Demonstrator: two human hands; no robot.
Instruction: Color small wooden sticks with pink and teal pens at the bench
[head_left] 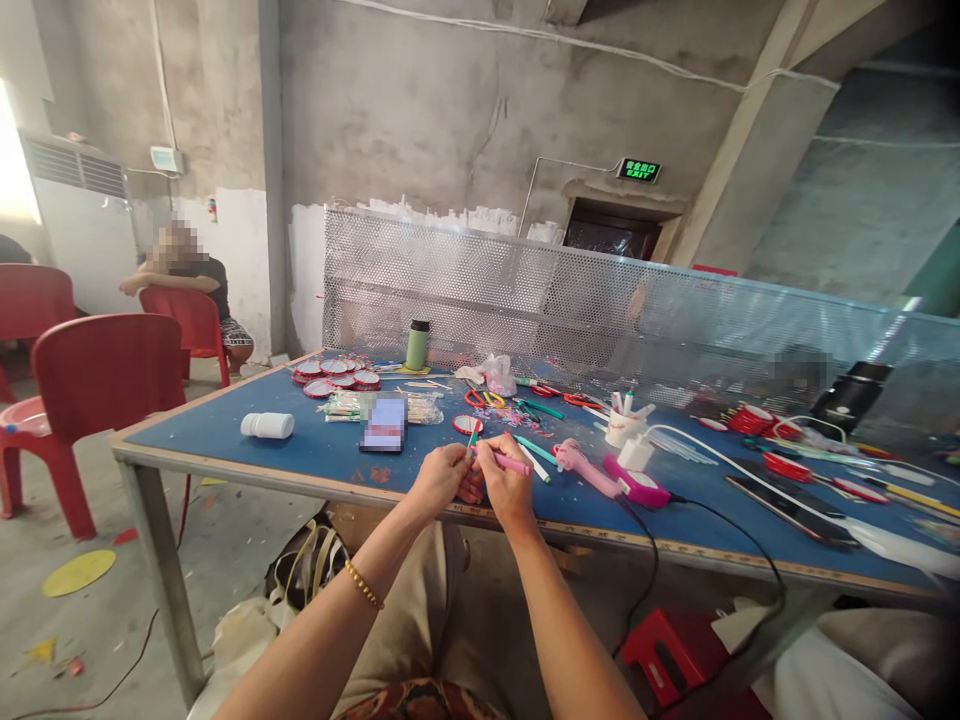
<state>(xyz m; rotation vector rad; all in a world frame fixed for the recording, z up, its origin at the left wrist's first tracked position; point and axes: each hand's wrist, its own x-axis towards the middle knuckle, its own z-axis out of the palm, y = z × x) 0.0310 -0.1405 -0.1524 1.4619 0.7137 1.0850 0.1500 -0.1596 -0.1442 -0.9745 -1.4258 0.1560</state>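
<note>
Left hand (442, 478) pinching thin green stick (472, 438), right hand (508, 480) gripping slim pink tube (508, 462)

Daylight floods in from the far left edge, where a window (9, 150) is blown out to white glare. The concrete wall (420, 100) is evenly lit, with soft shadows under the table (225, 440). The upper right corner darkens. Wide-angle distortion bends the frame edges. Two small patches are pixelated; the centre stays sharp.
</note>
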